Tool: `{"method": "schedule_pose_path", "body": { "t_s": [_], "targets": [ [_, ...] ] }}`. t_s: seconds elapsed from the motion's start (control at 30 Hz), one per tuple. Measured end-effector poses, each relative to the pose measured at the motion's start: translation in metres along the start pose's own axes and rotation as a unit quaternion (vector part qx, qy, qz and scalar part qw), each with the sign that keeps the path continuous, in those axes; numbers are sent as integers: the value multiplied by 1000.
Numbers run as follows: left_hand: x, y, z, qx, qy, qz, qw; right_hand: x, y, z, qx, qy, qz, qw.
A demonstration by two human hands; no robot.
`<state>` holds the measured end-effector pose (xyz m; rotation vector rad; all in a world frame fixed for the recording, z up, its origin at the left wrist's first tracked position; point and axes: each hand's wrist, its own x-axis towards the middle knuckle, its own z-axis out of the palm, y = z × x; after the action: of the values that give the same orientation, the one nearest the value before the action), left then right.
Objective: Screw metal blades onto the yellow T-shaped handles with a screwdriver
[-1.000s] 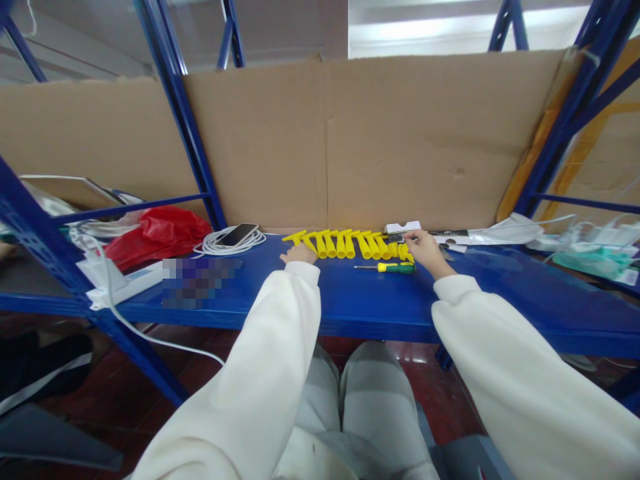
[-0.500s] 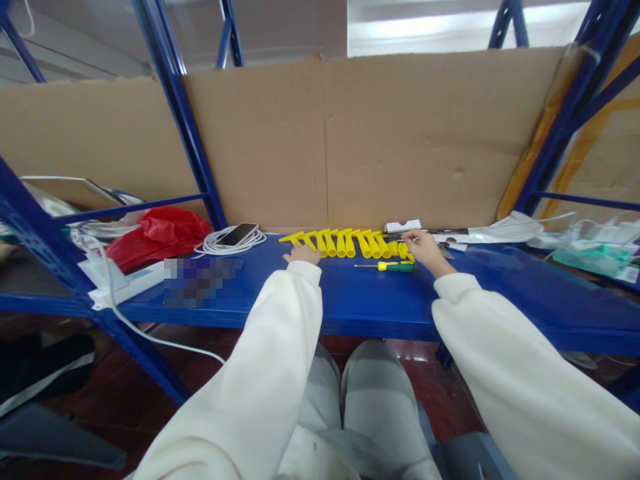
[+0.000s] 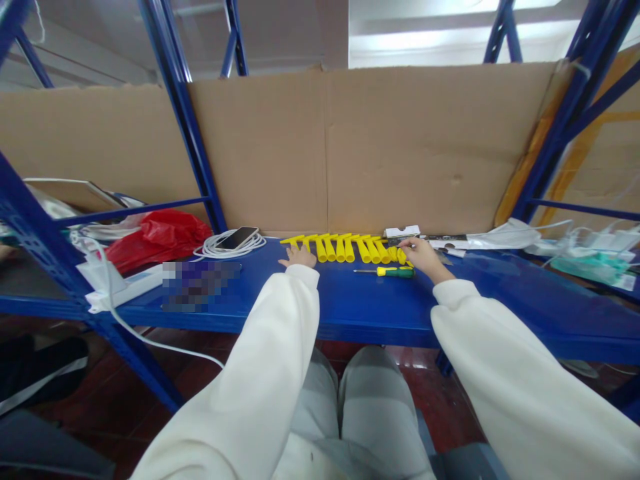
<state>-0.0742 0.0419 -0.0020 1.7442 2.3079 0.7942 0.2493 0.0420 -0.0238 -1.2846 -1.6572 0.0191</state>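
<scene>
As the left hand splays at the left end of a row of yellow parts, the right hand, fingers bunched, its hold unclear, reaches the right, near a screwdriver on the blue worktop.

"That shelf looks like painted metal, doesn't it? Smooth, glossy blue."

"It does, and so does the post. The cardboard behind is matt, with a crease running down it."

"And the yellow pieces?"

"Smooth plastic, I'd say. The screwdriver seems plastic at the handle, metal along the shank."

"Over there, the red bag is thin plastic film, all crinkles."

"The phone has a dark, glassy face, and the cable a smooth plastic coat."

"Sleeves?"

"Soft matt cloth. The trousers are cloth too."

"Glossy floor, catching the light."
</scene>
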Motion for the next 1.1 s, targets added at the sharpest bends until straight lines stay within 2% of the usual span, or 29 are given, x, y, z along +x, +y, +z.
{"method": "schedule_pose_path", "body": {
  "t_s": [0.13, 0.33, 0.53, 0.67, 0.8, 0.93, 1.1],
  "targets": [
    [-2, 2, -2, -46, 38, -18, 998, 1, 3, 1, 2, 5, -5, 1000],
    [-4, 4, -11, -86, 6, -63, 994, 1, 3, 1, -6, 11, 6, 1000],
    [-2, 4, -11, -119, 33, -74, 990, 1, 3, -1, -9, 11, 4, 1000],
    [7, -3, -13, -146, 63, -104, 982, 1, 1, -3, -14, 14, 5, 1000],
    [18, -18, -12, -123, 45, -138, 982, 1, 0, -4, -15, 8, 12, 1000],
    [24, -26, -8, -114, 38, -98, 988, 1, 0, -4, -12, 10, 3, 1000],
    [20, -21, -11, -102, 43, -73, 991, 0, 0, -4, -12, 4, 6, 1000]
  ]
}}
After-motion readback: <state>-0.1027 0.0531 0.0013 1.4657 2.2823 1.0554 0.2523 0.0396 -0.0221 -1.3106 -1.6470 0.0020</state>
